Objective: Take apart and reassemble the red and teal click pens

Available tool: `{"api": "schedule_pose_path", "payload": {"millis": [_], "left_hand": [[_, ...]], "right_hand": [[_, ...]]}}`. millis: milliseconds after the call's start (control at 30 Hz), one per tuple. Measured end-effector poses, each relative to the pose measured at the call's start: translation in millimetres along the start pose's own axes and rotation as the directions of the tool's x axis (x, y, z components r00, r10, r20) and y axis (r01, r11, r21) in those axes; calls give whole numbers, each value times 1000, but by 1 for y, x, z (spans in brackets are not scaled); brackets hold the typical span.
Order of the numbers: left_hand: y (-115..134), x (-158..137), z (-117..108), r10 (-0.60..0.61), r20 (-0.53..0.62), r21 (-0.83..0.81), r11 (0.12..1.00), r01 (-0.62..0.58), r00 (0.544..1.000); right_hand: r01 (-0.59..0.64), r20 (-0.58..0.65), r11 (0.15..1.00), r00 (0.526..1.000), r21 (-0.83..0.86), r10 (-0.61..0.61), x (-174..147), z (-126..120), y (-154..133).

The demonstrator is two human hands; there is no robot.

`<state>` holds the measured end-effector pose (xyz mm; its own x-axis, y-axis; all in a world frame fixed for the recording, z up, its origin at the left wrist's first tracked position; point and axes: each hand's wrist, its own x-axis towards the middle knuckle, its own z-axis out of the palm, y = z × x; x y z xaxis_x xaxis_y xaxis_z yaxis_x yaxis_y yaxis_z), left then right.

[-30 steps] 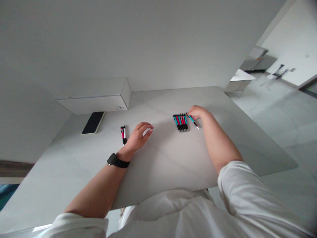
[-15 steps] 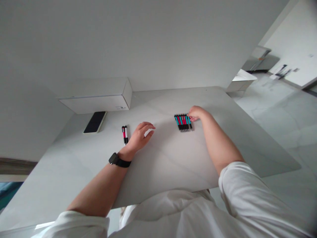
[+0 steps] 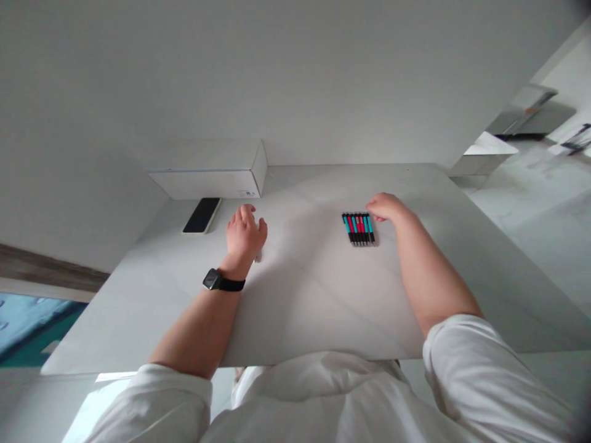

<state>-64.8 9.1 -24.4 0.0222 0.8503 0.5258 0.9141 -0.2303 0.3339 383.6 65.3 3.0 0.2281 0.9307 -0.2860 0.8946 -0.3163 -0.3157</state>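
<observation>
My left hand (image 3: 244, 234), a black watch (image 3: 213, 280) on its wrist, is over the two pens on the left side of the table. Its fingers are bent, with the thumb held apart. Only the tip end of a pen (image 3: 258, 256) shows beside it; the rest is covered. To the right lies a neat row of several pens (image 3: 359, 229), turquoise and red with black grips, side by side. Right at the upper right end of that row is my right hand (image 3: 384, 207), its fingers curled together. No pen shows in its fingers.
A black-screened phone (image 3: 202, 215) lies at the left in front of a long white box (image 3: 207, 183), which stands against the wall (image 3: 323, 80). The pale table (image 3: 314, 307) ends at my body, and its right edge borders the floor.
My left hand has moved left over the two pens, covering most of them. My right hand stays at the row's right end, drawn slightly off it. The camera view has shifted left.
</observation>
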Motion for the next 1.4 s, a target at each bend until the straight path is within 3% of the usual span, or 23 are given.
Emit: {"api": "schedule_pose_path", "payload": {"millis": [133, 200, 300, 567, 767, 933, 1100, 1200, 1333, 1400], "left_hand": [[-15, 6, -11, -219, 191, 261, 951, 166, 957], [-18, 6, -12, -270, 264, 326, 929, 178, 926], [-17, 5, -9, -280, 291, 363, 917, 165, 915], [-12, 5, -8, -139, 280, 283, 957, 57, 950], [-12, 3, -8, -109, 362, 338, 941, -21, 926], [-3, -5, -2, 111, 438, 110, 978, -175, 892], [22, -18, 6, 330, 444, -127, 943, -306, 833], [40, -27, 11, 449, 407, -260, 892, -370, 796], [49, -30, 17, 485, 325, -331, 862, -383, 812], [47, -27, 19, 478, 278, -354, 857, -374, 833]], "right_hand": [[109, -40, 989, 993, -104, -114, -5, 1, -11], [140, -53, 977, 987, -158, -150, -7, 3, -17], [191, -71, 960, 975, -205, -209, -10, 6, -25], [265, -80, 938, 954, -222, -289, -20, 13, -39], [305, -99, 927, 938, -219, -332, -27, 17, -47], [396, -140, 908, 900, -139, -414, -43, 19, -60], [561, -125, 828, 820, -9, -558, -68, 24, -81], [675, -41, 737, 738, 40, -674, -81, 38, -94], [837, 116, 547, 543, 3, -831, -91, 68, -109], [845, 144, 533, 534, -49, -833, -92, 79, -114]]}}
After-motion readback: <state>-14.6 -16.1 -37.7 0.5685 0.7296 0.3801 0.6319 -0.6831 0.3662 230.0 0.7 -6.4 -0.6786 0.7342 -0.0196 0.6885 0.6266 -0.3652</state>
